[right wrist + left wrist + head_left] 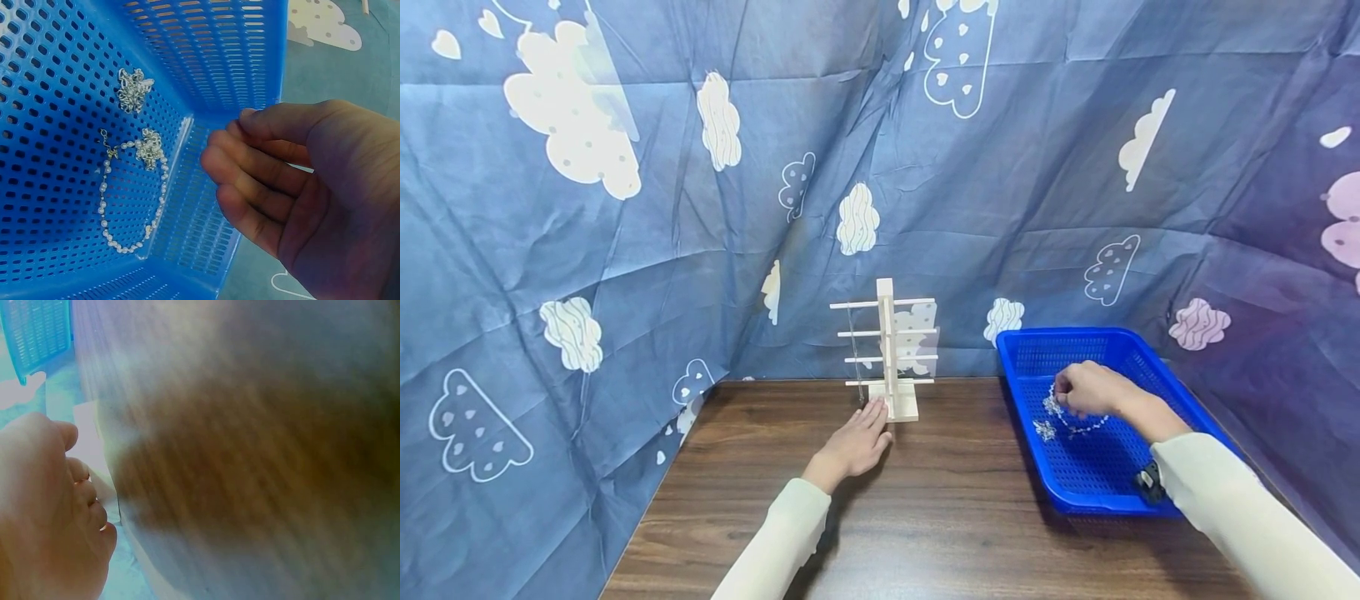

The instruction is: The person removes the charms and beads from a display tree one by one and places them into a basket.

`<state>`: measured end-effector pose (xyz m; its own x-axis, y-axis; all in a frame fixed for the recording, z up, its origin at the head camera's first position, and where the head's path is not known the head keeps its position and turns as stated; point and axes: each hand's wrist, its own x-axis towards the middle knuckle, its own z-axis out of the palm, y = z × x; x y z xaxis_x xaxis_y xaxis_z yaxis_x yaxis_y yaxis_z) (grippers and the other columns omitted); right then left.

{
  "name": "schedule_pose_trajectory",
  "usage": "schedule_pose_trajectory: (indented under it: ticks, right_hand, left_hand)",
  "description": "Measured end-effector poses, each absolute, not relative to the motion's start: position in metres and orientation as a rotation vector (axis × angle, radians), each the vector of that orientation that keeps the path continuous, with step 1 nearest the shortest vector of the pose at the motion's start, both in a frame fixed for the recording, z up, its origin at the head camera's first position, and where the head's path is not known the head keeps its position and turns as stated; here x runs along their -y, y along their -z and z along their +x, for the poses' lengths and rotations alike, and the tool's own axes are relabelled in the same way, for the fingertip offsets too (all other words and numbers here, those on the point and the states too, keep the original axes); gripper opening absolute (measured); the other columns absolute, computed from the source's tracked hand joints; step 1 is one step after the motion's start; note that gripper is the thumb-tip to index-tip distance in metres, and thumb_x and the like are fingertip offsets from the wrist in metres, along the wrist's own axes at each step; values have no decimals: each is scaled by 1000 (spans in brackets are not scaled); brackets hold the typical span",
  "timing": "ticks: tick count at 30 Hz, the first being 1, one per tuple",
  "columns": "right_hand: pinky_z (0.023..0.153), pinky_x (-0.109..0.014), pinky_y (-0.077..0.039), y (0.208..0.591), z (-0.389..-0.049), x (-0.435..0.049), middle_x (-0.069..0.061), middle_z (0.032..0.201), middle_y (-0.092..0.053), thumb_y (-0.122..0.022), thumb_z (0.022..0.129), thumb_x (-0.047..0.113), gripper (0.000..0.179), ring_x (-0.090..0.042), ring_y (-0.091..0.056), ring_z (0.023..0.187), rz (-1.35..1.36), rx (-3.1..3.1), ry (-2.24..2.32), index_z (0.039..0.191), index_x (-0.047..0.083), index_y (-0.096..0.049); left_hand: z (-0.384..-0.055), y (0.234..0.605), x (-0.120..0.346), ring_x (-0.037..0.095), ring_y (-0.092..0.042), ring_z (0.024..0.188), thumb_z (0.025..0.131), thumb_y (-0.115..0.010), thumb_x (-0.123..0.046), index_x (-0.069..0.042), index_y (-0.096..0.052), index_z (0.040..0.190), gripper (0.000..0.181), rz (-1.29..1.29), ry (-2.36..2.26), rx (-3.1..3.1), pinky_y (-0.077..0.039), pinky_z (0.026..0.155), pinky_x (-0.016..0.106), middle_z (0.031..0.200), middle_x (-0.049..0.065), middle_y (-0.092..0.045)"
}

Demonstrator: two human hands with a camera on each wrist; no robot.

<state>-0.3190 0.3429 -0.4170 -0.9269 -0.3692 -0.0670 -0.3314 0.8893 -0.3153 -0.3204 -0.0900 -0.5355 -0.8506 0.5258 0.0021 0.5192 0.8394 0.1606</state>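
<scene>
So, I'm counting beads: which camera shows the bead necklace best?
The right wrist view: the bead necklace lies as a loop, clear of the right hand. The head view shows it small, partly behind that hand. The left wrist view shows part of the basket, no necklace.

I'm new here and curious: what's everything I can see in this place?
Table: one, brown, below
Backdrop: one, blue with pale clouds, behind the table
Stand: one, pale, table's back
Thin chain: one, dark, on stand's left
Basket: one, blue, table's right
Pearl necklace: one, white, in basket
Chain clumps: two, silvery, in basket
Unclear object: one, black, by basket's near rim
Left hand: one, bare, at stand's base
Right hand: one, bare, over basket
Sleeves: two, cream, on arms
</scene>
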Motion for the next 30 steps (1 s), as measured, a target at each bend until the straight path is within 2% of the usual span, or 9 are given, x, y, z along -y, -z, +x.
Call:
schedule_pose_trajectory:
  ticks: [6,14,22,30]
  right_hand:
    - [63,-32,-53,408,-318,-340,4,65,-69,-67,96,10,16,-10,-63,58,-574,-2974,459,82,14,-71]
    - [68,-34,-51,389,-325,-329,7,66,-66,-68,102,17,16,-9,-60,61,-582,-3075,481,87,15,-74]
    - [65,-31,-51,370,-325,-294,4,69,-67,-68,103,18,15,-10,-61,63,-605,-3089,577,92,12,-77]
    - [63,-29,-52,368,-335,-253,6,67,-68,-68,102,15,15,-7,-62,61,-720,-3106,642,89,12,-76]
  left_hand:
    - [-319,533,90,31,-20,166,116,-31,-32,3,-27,167,62,836,-251,-2967,-23,136,46,178,17,-20]
    - [-319,533,90,31,-20,167,116,-29,-33,2,-26,167,62,841,-239,-2962,-23,136,46,178,17,-20]
    - [-318,531,89,32,-21,166,116,-31,-32,3,-28,167,61,838,-256,-2963,-23,136,47,178,17,-21]
    - [-319,533,89,34,-21,166,115,-32,-31,4,-29,166,61,845,-272,-2965,-24,136,50,177,19,-22]
